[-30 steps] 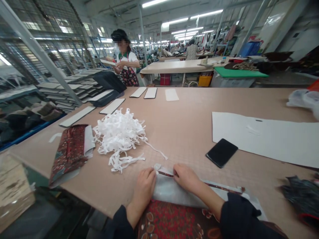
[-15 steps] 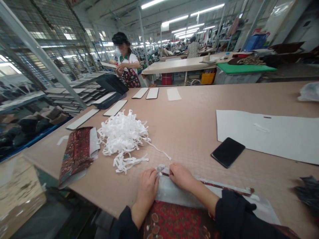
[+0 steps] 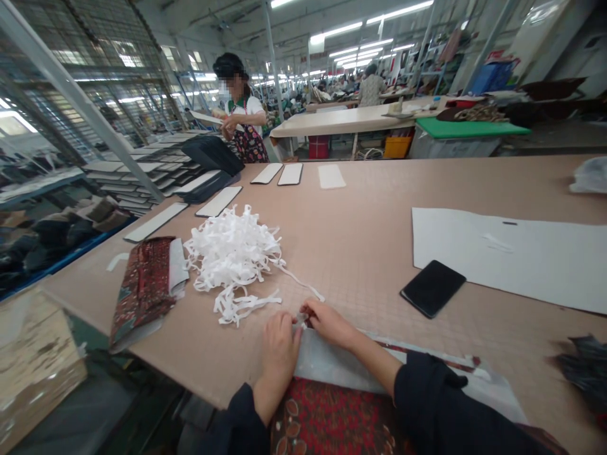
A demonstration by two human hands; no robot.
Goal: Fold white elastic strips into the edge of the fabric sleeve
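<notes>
Now the grey-backed fabric piece [image 3: 332, 366] is lain at the near edge of the surface [image 3: 370, 253], with its red patterned side hanging toward the person. At its far left corner a small white strip end [image 3: 300, 318] is pinched. The right hand [image 3: 327, 323] is closed on this corner with the fingertips, and the left hand [image 3: 279, 344] is pressed flat just beside it, the fingers touching the same corner. Compared with one second ago, the right hand is shifted to the left along the edge, so both hands are now met at the corner; it is judged that the peeling of a strip is being started there. Beyond, the heap of white strips [image 3: 234, 253] is seen, then the folded patterned pieces [image 3: 147, 284] to the left and the black phone [image 3: 432, 287] to the right.
</notes>
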